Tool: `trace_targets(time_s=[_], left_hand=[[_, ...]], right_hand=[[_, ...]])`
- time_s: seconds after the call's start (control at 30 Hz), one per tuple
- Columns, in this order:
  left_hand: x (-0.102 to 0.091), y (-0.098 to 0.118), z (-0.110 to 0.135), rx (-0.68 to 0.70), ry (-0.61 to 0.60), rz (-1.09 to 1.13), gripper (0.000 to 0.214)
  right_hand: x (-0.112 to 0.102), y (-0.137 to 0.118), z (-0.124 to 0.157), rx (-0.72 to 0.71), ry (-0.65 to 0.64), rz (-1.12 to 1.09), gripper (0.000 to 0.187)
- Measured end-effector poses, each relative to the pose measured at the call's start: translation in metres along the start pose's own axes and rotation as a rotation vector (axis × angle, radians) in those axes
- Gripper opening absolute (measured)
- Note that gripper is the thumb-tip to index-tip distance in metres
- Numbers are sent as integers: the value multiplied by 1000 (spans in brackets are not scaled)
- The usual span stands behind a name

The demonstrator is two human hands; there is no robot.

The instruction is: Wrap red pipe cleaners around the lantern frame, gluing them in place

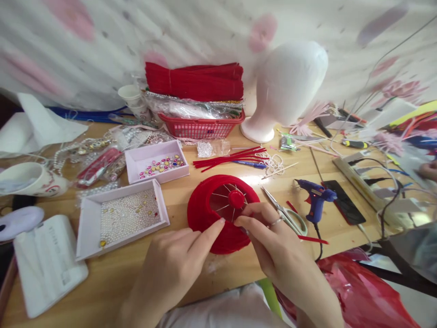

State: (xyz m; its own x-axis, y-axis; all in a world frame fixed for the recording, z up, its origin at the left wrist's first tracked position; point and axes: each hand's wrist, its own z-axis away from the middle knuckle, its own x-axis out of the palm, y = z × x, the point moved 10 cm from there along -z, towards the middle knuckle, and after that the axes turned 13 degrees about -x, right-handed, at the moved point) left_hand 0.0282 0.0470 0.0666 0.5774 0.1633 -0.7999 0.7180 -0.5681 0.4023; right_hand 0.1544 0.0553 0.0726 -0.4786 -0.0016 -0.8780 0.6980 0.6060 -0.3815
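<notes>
A round red fuzzy hat-like piece, seemingly wound from chenille stems, lies on the table in front of me. Thin bare wires run like spokes across its opening to a small red disc. My left hand grips its near left side, index finger stretched along the inner rim and the other fingers curled. At the near right rim, my right hand is closed in a pinch beside a spoke; its fingertips partly hide what they hold. Scissors lie just right of the piece.
White boxes hold pearl beads and coloured gems. Behind are red chenille stems, a red basket and a white foam head. Rightward lie a blue glue gun, phone and power strip. Another person's hand shows far right.
</notes>
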Motion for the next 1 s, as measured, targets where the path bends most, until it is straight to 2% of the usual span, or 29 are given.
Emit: trace_targets(time_s=[0.23,0.37,0.67,0.8,1.0], left_hand=[[11,7,-5,-23,-22,90,36],[13,4,-5,-80,-10,129,33],[23,0,-8,-165,2,132,18],[22,0,-7,-156,51,153,18],[23,8,0,-78,91,130,29]], right_hand=[[-5,4,3,-38,-12,-37,39],[-6,4,5,-39,-27,-41,37],[-14,6,1,-141,-79,4,33],[-18,9,5,-156,-63,12,37],[-21,12,5,-167,-41,-6,41]])
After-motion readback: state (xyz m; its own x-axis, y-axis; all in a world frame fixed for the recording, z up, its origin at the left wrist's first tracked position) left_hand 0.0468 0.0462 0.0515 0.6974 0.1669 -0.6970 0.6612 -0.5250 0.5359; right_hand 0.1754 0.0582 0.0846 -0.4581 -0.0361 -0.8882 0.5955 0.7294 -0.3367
